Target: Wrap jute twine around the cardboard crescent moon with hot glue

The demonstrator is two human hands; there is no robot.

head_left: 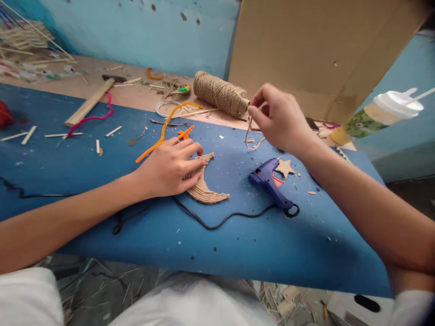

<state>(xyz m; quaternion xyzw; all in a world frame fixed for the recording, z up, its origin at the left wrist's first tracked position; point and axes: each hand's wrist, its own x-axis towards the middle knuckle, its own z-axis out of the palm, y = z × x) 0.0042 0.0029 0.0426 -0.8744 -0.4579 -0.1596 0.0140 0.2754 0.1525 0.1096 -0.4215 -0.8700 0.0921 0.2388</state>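
Observation:
Under the fingers of my left hand (171, 168) lies a cardboard crescent (208, 192), its surface partly covered with rows of twine. That hand rests on it with the fingers bent over its left side, hiding part of it. My right hand (277, 115) is raised near the back of the table, thumb and fingertips pinched on a thin piece of twine (247, 139) that dangles down toward the table. Just behind it, a big spool of twine (219, 93) lies on its side. A blue hot glue gun (270, 181) lies between the crescent and my right forearm.
A cardboard star (284, 168) sits beside the glue gun, whose black cord (217, 226) runs across the blue table (238, 253). Orange pipe cleaners (163, 131), a hammer (90, 102) and wood sticks lie left. A lidded drink cup (377, 115) leans at the right.

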